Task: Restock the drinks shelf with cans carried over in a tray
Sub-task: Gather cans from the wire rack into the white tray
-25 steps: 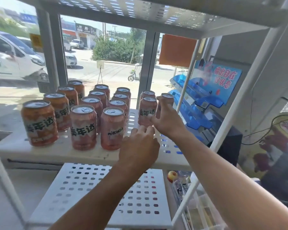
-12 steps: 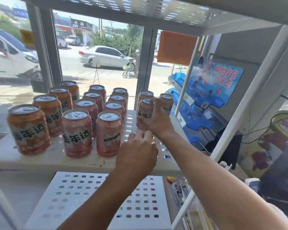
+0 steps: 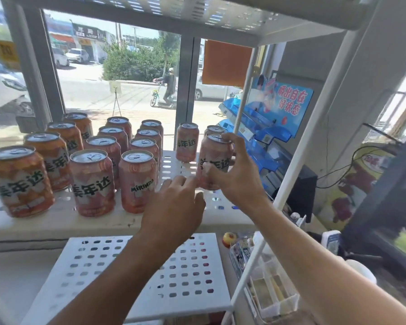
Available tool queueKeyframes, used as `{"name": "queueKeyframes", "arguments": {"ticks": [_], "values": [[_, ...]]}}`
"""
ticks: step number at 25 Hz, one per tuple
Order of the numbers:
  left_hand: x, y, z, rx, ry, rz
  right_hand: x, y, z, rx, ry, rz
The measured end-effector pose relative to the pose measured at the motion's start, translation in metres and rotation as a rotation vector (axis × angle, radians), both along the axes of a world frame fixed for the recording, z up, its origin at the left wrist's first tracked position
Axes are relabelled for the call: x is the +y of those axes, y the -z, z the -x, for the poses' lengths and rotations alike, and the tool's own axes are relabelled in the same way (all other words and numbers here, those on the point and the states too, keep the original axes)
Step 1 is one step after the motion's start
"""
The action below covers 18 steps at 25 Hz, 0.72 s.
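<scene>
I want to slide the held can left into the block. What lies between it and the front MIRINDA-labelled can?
Head view: only bare perforated shelf and the left hand's fingertips.

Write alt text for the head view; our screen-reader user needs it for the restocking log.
The right hand grips an orange Mirinda can near the right end of a white perforated shelf, while the left hand reaches toward it, fingers loose. Rows of matching cans fill the shelf's left side, before a street-facing window.
</scene>
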<state>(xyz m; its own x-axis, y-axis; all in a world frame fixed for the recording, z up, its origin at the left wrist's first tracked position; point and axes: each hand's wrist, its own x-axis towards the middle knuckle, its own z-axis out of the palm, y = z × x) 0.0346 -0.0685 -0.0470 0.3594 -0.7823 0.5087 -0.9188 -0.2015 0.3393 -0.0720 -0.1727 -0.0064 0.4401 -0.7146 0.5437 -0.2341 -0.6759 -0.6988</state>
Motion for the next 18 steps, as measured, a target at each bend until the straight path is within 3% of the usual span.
{"name": "queueKeyframes", "arguments": {"ticks": [8,18], "values": [[0.033,-0.01,0.052,0.024,0.046,0.034,0.072,0.0,0.105,0.04,0.021,-0.098],[0.051,0.024,0.185,0.036,0.298,-0.059,0.126,0.063,0.274,0.021,0.266,-0.318]]}}
